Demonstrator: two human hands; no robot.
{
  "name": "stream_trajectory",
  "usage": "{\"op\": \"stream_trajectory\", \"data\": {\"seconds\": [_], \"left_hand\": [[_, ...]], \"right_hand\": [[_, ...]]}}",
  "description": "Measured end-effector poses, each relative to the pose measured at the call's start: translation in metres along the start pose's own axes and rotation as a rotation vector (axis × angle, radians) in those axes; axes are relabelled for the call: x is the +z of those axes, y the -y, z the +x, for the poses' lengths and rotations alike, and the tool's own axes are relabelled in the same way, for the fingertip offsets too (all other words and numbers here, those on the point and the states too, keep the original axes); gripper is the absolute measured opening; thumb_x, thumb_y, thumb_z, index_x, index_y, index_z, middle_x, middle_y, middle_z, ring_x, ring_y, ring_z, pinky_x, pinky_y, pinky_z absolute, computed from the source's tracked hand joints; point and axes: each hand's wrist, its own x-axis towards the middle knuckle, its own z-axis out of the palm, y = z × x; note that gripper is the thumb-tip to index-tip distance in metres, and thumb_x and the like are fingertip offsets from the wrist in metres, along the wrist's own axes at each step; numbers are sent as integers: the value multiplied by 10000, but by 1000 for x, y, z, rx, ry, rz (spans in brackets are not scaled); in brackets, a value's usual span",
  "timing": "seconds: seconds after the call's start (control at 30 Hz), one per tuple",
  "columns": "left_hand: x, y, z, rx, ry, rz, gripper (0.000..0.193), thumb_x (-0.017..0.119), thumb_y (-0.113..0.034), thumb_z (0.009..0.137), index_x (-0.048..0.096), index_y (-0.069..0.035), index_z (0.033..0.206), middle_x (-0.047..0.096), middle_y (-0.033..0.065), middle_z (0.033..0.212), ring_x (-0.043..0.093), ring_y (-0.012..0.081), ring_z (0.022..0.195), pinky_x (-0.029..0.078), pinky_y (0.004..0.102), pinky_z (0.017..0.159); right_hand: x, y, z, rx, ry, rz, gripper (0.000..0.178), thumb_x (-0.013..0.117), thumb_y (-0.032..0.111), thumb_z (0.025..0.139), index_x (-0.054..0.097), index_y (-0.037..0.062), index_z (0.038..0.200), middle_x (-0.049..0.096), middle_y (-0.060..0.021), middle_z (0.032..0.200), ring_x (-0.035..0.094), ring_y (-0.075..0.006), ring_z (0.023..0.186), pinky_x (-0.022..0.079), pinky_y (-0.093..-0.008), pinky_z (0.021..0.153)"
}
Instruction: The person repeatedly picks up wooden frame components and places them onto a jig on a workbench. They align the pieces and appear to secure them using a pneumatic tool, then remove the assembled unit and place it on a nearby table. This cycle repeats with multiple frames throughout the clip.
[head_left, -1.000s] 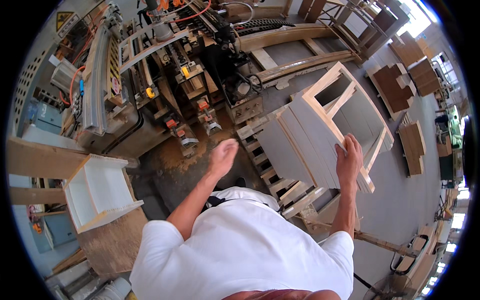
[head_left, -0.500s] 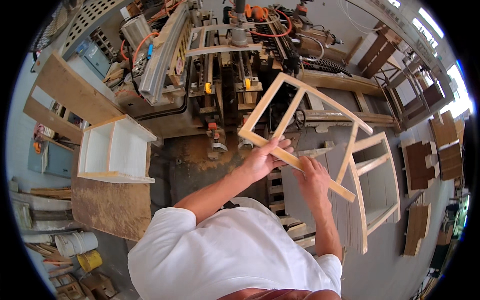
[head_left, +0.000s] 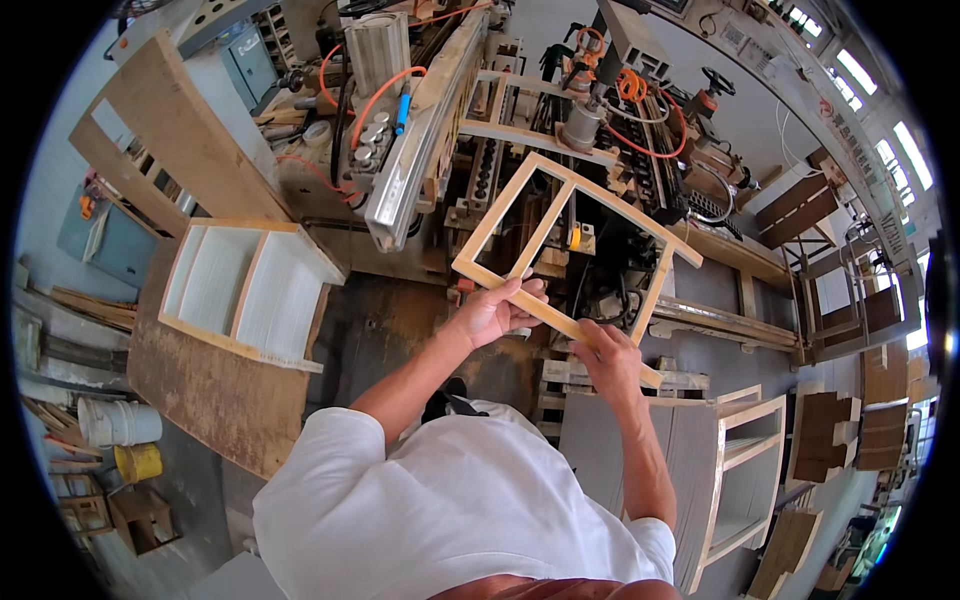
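Note:
Both of my hands hold a light wooden frame [head_left: 543, 228] with one crossbar, tilted in front of me. My left hand [head_left: 497, 312] is closed round its near rail by the crossbar, thumb on top. Farther right on that rail, my right hand [head_left: 610, 360] grips near the corner, its fingers partly hidden. Beyond the frame stands a machine with metal rails and a clamped wooden frame [head_left: 540, 135] lying across it. To my lower right is a tall stack of similar frames [head_left: 722, 490] with pale sides.
At left, another stack of frames [head_left: 236, 285] rests on a worn brown board [head_left: 215, 390]. A metal beam [head_left: 400, 205] with an orange hose juts toward me. Buckets [head_left: 120, 422] stand at lower left. Stacked brown wooden parts [head_left: 826, 440] are at right.
The view has swung, so the machine appears farther right and the right-hand stack lower. The held frame has come away from above that stack and now overlaps the machine. Both hands keep their grip.

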Motion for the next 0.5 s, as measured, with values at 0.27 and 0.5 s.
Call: {"op": "stream_trajectory", "data": {"seconds": [0.27,0.5], "left_hand": [[-35,-48,35,3,-14,-35,382,573,-220,980,507,-135,1347,635,54,1250,565,296,1230,458,535,1035],[-48,-72,49,40,-54,-17,330,567,-210,985,528,-139,1304,631,48,1248,563,267,1232,462,530,1028]], "right_hand": [[32,-7,68,-51,-37,-3,343,776,204,762,666,79,1061,647,-85,828,622,-302,777,492,-413,690],[57,-15,104,-61,-41,-38,348,780,220,755,674,88,1058,638,-85,820,621,-303,778,489,-420,690]]}}
